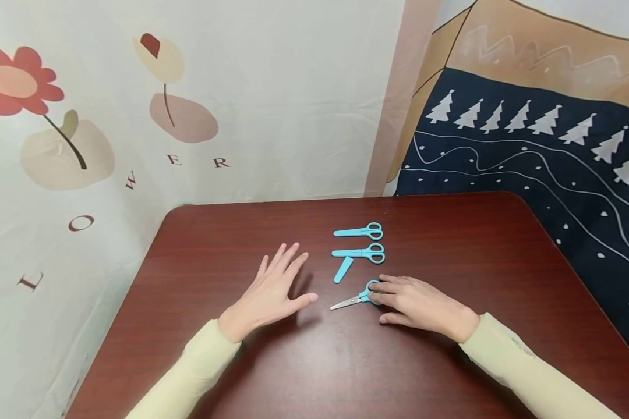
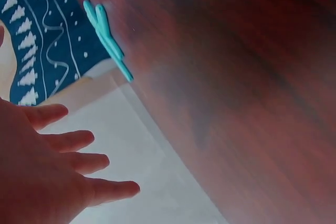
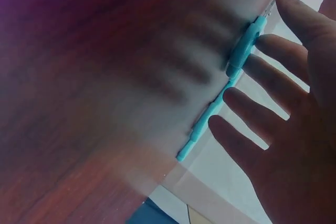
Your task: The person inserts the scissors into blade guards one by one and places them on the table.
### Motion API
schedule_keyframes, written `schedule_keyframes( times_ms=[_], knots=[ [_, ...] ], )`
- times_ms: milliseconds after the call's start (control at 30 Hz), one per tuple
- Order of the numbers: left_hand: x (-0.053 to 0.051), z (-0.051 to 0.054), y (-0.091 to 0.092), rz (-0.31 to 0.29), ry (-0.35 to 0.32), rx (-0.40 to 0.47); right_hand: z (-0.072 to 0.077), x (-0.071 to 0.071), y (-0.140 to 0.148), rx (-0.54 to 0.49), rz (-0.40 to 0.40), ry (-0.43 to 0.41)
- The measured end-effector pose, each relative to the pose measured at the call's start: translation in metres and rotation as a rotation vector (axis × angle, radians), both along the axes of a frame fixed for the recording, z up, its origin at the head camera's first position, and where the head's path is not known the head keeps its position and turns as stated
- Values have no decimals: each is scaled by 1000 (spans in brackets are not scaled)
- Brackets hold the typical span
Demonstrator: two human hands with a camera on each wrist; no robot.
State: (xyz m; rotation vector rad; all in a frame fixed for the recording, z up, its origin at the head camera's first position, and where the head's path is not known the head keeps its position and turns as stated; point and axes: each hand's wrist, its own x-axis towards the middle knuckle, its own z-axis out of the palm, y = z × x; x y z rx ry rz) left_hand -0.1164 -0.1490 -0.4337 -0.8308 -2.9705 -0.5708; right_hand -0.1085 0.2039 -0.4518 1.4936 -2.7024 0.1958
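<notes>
A pair of small scissors [image 1: 366, 295] with light blue handles lies on the table, its bare metal blades pointing left. My right hand [image 1: 416, 302] is spread over the handle end, fingers loosely straight; whether the fingertips touch the handles [image 3: 242, 53] I cannot tell. Beyond lies a loose blue blade cover [image 1: 343, 270], slanted. Two more blue scissors, the nearer pair [image 1: 364, 253] and the farther pair [image 1: 364, 231], lie side by side with their blades covered. To the left of the bare blades, my left hand [image 1: 267, 297] hovers with fingers spread and holds nothing.
The dark red-brown wooden table [image 1: 199, 256] has rounded far corners. Right behind it hangs a pale curtain [image 1: 304, 116] with flower prints and letters. A navy cloth [image 1: 503, 151] with white trees hangs along the right side.
</notes>
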Motion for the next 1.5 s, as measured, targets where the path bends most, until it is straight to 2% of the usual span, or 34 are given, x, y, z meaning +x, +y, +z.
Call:
schedule_keyframes(
  times_ms=[233,333,467,733,900,1000,1133,1333,1500],
  knots=[
    [-15,2,24,-107,8,-37,8,5,10,-102,-75,12],
    [-22,1,30,-165,11,-13,12,7,16,-131,-121,6],
    [-31,-1,37,-201,-7,23,16,9,25,-161,-184,-12],
    [-46,-11,49,-221,-109,87,20,10,33,-177,-268,-38],
    [-56,-18,53,-247,-151,140,22,11,37,-187,-289,-36],
    [-60,-20,56,-258,-165,141,22,12,41,-195,-307,-32],
    [-63,-22,63,-252,-158,101,21,13,44,-197,-321,-33],
    [-67,-25,73,-248,-105,27,19,14,46,-207,-326,-48],
    [-69,-28,75,-267,-63,29,17,14,46,-207,-334,-56]
  ],
)
